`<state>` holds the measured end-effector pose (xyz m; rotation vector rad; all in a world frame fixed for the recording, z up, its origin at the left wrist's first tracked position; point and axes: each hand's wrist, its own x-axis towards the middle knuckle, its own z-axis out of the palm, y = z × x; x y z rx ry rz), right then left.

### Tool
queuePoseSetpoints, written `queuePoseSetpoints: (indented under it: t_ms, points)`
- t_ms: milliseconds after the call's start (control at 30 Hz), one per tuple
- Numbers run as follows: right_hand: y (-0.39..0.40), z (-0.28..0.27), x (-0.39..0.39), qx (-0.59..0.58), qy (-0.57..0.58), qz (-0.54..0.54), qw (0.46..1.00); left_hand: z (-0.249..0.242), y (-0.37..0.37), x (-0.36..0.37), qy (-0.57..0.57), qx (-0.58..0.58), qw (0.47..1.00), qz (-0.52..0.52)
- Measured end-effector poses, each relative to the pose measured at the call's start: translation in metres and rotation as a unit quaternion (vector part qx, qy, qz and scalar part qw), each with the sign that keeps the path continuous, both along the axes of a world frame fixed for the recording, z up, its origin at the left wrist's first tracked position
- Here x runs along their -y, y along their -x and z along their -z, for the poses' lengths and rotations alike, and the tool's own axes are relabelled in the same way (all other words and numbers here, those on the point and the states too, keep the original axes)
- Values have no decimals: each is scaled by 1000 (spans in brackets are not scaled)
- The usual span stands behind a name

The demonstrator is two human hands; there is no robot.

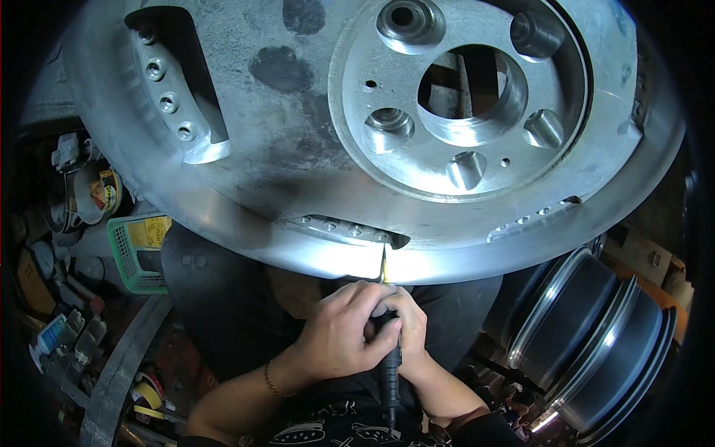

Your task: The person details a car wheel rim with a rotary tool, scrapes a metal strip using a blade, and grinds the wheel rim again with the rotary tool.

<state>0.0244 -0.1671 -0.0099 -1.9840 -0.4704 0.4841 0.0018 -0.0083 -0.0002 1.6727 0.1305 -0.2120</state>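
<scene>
One pen-like tool, black with a yellowish tip, is gripped toward 6 o'clock by left hand and right hand, both closed, fingers overlapping. Printing on a yellow label and a yellow card in a green basket, all near 9 o'clock, is too small to read; a dark shirt at 6 o'clock bears white line drawings. The large metal wheel spans 12 o'clock: grey, darkly blotched, bright-rimmed, its central bore ringed by five round recesses, its slots lined with small holes. The tip points to 12 o'clock, at the lower slot; contact cannot be told.
</scene>
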Motion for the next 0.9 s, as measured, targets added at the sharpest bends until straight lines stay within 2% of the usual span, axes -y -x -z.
queuePoseSetpoints:
  t_ms: [233, 600, 900]
  points:
    - [1, 2, 2, 1, -1, 7, 1000, 1, 0, 2, 8, 0, 1000, 3]
    - [-1, 2, -7, -39, -44, 4, 998, -2, 0, -2, -51, 22, 998, -26]
    - [0, 0, -6, -8, -18, 18, 1000, -1, -2, 0, -12, 14, 1000, -25]
